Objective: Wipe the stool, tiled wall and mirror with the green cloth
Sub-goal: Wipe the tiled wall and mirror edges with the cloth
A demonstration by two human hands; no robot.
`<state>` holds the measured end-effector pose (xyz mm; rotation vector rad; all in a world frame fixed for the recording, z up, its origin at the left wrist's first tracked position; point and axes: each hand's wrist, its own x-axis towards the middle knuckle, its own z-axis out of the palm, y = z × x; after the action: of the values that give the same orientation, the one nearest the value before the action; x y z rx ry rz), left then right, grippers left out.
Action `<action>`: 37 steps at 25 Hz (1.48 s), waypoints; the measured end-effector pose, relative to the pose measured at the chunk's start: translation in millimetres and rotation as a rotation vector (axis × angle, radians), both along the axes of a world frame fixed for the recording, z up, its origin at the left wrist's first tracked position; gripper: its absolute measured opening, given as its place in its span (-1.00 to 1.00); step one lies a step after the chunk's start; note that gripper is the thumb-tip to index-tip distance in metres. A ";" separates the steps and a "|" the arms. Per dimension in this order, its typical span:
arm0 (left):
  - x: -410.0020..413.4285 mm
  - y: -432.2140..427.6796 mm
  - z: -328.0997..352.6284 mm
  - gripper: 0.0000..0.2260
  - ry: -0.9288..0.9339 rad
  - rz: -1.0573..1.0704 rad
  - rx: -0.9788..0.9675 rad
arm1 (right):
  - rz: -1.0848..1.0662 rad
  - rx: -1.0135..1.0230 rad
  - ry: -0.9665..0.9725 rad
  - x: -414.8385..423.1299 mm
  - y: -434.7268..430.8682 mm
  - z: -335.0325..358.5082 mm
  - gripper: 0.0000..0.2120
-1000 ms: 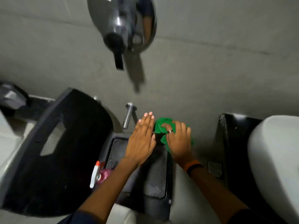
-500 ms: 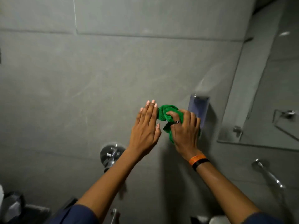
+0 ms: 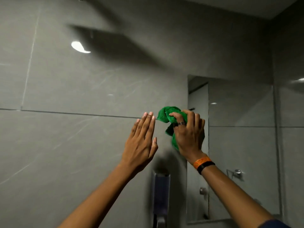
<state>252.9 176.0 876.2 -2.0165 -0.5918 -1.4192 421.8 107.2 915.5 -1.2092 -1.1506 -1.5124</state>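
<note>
While left hand lies flat, right hand presses green cloth.

Right wrist wears an orange band and black band; a ring circles one finger.

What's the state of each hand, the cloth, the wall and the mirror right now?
right hand: closed around the green cloth, raised by the mirror's left edge.
left hand: open, fingers straight, holding nothing, raised at the wall.
green cloth: bunched up, partly hidden in the grip.
tiled wall: grey, faintly streaked.
mirror: fixed to the wall, reflecting fittings.
</note>
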 end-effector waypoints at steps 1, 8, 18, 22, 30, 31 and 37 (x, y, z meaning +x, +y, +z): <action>8.3 3.8 11.4 -0.43 -0.003 -0.014 0.021 | -0.019 0.043 0.004 8.7 -0.1 19.1 -0.52; 53.6 26.9 61.4 -0.44 -0.033 -0.079 0.118 | 0.016 -0.402 0.247 79.8 19.6 114.3 -0.36; 122.0 65.8 83.7 -0.43 -0.010 -0.065 0.158 | -0.069 -0.103 0.104 111.3 81.3 114.5 -0.41; 147.1 63.6 94.2 -0.44 -0.063 -0.044 0.200 | -0.070 -0.057 0.070 136.9 83.0 148.0 -0.46; 174.6 62.5 103.9 -0.42 -0.128 0.038 0.174 | -0.049 0.023 0.210 204.4 65.8 178.7 -0.45; 176.2 62.9 104.3 -0.42 -0.132 0.042 0.182 | -0.052 0.029 0.224 212.0 63.3 179.3 -0.44; 183.1 64.9 101.4 -0.40 -0.103 0.050 0.190 | -0.058 0.048 0.367 278.3 41.3 173.6 -0.46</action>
<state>436.0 240.9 977.6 -1.7781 -0.5262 -1.4966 700.1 148.5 1089.1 -1.4259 -0.8366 -1.2827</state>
